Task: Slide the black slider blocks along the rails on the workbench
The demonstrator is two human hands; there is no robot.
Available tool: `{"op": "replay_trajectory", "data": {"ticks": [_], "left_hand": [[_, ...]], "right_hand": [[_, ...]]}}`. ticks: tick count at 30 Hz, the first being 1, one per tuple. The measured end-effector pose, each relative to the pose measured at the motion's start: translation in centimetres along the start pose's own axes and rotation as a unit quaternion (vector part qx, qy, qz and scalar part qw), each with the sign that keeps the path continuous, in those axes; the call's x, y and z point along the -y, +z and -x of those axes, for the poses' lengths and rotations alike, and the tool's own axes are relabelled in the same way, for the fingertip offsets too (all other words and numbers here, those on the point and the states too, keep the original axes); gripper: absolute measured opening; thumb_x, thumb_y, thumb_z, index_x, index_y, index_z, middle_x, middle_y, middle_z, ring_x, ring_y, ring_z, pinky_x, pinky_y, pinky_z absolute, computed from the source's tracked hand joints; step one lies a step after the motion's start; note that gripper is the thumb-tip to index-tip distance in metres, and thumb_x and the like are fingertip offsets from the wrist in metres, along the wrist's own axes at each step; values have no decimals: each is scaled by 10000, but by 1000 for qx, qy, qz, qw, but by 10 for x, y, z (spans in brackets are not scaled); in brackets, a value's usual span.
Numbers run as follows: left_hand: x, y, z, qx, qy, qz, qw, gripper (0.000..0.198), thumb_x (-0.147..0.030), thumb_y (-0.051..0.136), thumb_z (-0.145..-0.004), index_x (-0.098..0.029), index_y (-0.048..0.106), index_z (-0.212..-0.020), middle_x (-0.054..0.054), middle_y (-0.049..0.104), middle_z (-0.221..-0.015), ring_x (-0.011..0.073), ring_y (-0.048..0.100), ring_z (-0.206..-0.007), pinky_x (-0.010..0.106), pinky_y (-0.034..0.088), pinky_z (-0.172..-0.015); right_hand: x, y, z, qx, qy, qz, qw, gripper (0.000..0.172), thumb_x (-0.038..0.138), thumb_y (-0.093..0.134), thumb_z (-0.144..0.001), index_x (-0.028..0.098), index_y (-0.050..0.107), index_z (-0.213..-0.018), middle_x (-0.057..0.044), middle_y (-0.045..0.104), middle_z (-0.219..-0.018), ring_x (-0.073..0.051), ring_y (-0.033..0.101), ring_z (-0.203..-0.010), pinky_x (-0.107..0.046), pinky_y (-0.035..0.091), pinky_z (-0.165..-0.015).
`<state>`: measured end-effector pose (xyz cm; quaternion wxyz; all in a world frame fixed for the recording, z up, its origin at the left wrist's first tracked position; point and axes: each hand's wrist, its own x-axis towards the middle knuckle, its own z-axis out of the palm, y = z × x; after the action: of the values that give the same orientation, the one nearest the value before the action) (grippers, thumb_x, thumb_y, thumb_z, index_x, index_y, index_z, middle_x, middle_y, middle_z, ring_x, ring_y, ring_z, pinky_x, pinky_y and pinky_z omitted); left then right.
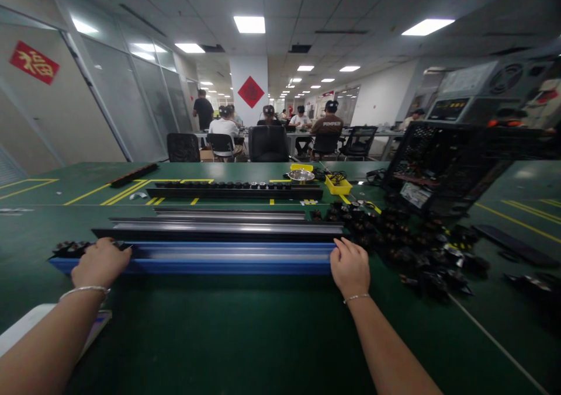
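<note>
A long blue channel rail (pixel 232 257) lies crosswise on the green table in front of me. Its right end is in the grip of my right hand (pixel 352 266), thumb and fingers closed around it. At the other end, my left hand (pixel 100 262) is closed over the channel, with a small black part (pixel 124 245) at its fingertips. Several more black parts (pixel 70 248) sit in the channel's left end, partly hidden by that hand. Right behind the blue rail are black rails (pixel 263 227) with shiny metal inner faces, lying parallel to it.
To the right spreads a heap of small black parts (pixel 394 225). Behind it stands an open computer case (pixel 432 167) with a power supply on top. Farther back are a filled black rail (pixel 232 192), a metal bowl (pixel 301 175) and a yellow tray (pixel 338 185). People sit beyond.
</note>
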<state>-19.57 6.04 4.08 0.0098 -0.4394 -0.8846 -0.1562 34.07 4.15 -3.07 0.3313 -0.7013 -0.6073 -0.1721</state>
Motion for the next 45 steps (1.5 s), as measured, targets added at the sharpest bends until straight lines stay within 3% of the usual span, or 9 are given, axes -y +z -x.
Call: {"op": "replay_trajectory", "data": {"ticks": [1, 4, 7, 14, 18, 23, 32, 45], "left_hand": [[-1, 0, 1, 21, -33, -11, 999, 700, -519, 469, -744, -30, 410, -1241, 286, 475, -1240, 395, 496, -1111, 496, 425, -833], [-8, 0, 7, 40, -51, -3, 998, 713, -508, 419, -782, -57, 308, -1323, 260, 396, -1328, 379, 434, -1195, 490, 407, -878], [-15, 1, 15, 42, -56, 22, 997, 700, -513, 405, -784, -72, 322, -1322, 256, 385, -1331, 396, 422, -1204, 502, 393, -898], [-35, 11, 32, 17, -85, 67, 994, 676, -493, 452, -741, -112, 383, -1295, 239, 410, -1318, 404, 428, -1186, 546, 396, -871], [-43, 19, 43, -29, -96, 93, 991, 620, -470, 432, -747, -136, 423, -1269, 218, 459, -1287, 395, 438, -1176, 569, 382, -878], [-47, 24, 54, -59, -86, 117, 988, 629, -486, 433, -743, -151, 435, -1275, 202, 515, -1242, 391, 476, -1141, 541, 387, -881], [-45, 27, 51, -74, -82, 113, 987, 609, -531, 448, -734, -164, 495, -1217, 190, 574, -1184, 378, 522, -1095, 491, 396, -853], [-50, 29, 64, -91, -10, 112, 989, 567, -531, 408, -786, -149, 480, -1200, 174, 633, -1073, 335, 538, -1088, 488, 298, -967]], "right_hand": [[0, 0, 0, -1, 0, 2, 1000, 412, 261, 345, -842, 133, 671, -1059, -128, 637, -1117, -241, 492, -1064, -398, 350, -910], [1, -1, -1, 9, 0, 5, 1000, 416, 264, 343, -842, 125, 671, -1059, -131, 638, -1113, -244, 495, -1060, -398, 348, -910], [2, -1, -2, 17, 2, 8, 1000, 423, 261, 341, -840, 111, 668, -1062, -139, 635, -1119, -245, 494, -1062, -399, 343, -920], [2, -1, -2, 4, 11, -5, 1000, 399, 253, 368, -821, 133, 678, -1043, -128, 640, -1106, -250, 498, -1064, -417, 350, -936], [3, -2, -2, 3, 9, 12, 1000, 393, 253, 373, -819, 133, 683, -1028, -122, 645, -1098, -246, 505, -1061, -404, 359, -938], [4, -1, -3, -5, 7, 20, 1000, 388, 258, 376, -820, 132, 683, -1021, -118, 646, -1097, -242, 515, -1049, -396, 360, -937], [0, 1, -4, -2, -6, 20, 1000, 397, 268, 356, -829, 130, 678, -1016, -117, 649, -1084, -239, 518, -1043, -390, 349, -929], [7, -6, -7, 24, 25, 21, 999, 370, 251, 389, -803, 125, 684, -987, -108, 656, -1057, -239, 527, -1014, -375, 346, -929]]}}
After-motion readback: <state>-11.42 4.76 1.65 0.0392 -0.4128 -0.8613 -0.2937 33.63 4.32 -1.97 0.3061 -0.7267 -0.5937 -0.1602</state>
